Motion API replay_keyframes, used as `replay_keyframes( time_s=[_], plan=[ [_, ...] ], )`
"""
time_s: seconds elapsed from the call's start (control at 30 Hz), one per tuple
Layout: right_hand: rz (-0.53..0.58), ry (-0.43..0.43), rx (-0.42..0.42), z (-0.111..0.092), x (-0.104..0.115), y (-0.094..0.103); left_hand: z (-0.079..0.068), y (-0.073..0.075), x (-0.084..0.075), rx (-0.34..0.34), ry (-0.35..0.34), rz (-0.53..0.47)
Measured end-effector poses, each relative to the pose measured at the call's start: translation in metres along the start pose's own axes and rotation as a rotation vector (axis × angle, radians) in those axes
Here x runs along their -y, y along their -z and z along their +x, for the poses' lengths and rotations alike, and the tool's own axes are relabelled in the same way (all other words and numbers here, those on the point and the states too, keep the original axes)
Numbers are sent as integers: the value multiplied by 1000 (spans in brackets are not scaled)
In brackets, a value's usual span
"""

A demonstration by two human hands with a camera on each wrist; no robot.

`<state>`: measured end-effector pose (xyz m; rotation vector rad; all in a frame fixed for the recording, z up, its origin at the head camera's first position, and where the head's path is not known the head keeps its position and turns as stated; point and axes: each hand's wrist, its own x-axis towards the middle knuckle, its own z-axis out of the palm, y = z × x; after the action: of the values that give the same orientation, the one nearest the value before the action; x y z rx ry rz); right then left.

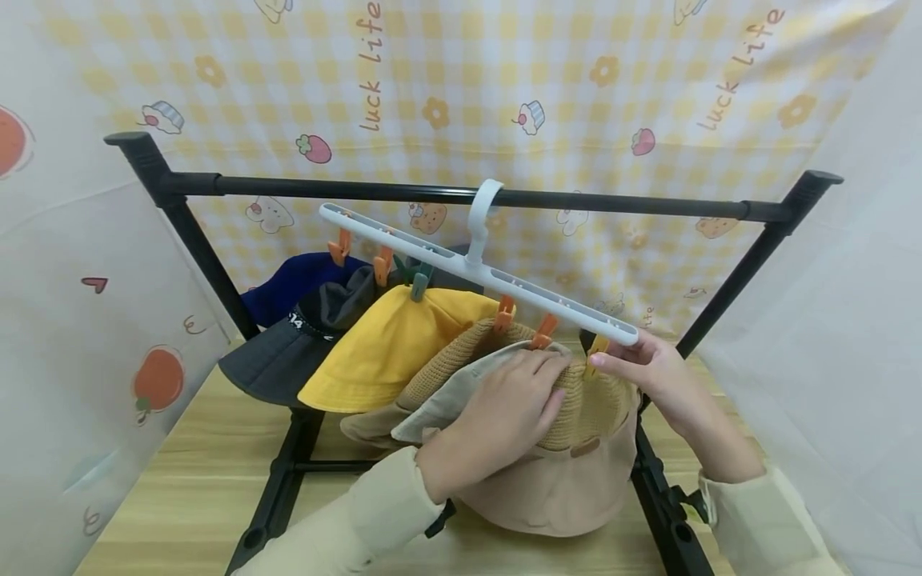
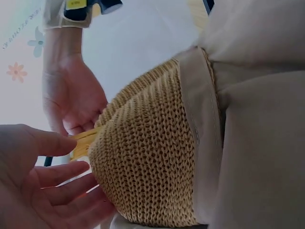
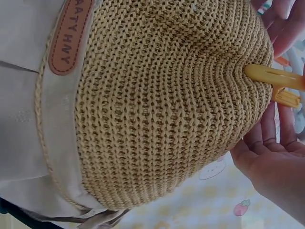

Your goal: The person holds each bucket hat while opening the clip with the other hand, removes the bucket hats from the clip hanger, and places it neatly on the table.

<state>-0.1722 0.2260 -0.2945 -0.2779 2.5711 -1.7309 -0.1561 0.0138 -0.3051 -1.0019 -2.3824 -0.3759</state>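
Observation:
A knit-crowned tan hat with a beige brim hangs at the right end of a white clip hanger. A yellow clip bites the peak of its crown. My right hand pinches this clip beside the hanger's end, thumb in front. My left hand lies along the crown's left side, and its thumb reaches the clip in the left wrist view. Its other fingers are extended near the crown. A brown label marks the hat's band in the right wrist view.
The hanger tilts down to the right from a black rack bar. Other hats hang leftward: a yellow bucket hat, a dark grey hat and a blue one, among others. Orange clips hold some. Below lies a wooden tabletop.

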Motion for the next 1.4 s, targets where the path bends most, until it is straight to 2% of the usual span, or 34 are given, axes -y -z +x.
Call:
replay_keyframes(
  time_s=[0.17, 0.33, 0.47, 0.67, 0.83, 0.97, 1.17, 1.4],
  plan=[
    [-63, 27, -22, -7, 4, -2, 6, -10, -3, -3, 8, 144],
    [-89, 39, -40, -13, 5, -2, 11, -18, -8, -29, 8, 215],
    [-84, 28, -42, -16, 5, -3, 12, -21, -10, -27, 30, 189],
    [-32, 30, -20, -18, 1, -7, 11, -20, -9, 31, 72, 97],
    [29, 40, -19, -17, -1, -10, 11, -21, -6, 64, 81, 41],
    [65, 15, -25, -14, -2, -15, 9, -24, -1, 72, 81, 15],
    [52, -29, -17, -6, -6, -21, 6, -29, 5, 68, 81, 25],
    [51, -137, -64, -4, -7, -28, 2, -30, 9, 87, 94, 5]
  ],
)
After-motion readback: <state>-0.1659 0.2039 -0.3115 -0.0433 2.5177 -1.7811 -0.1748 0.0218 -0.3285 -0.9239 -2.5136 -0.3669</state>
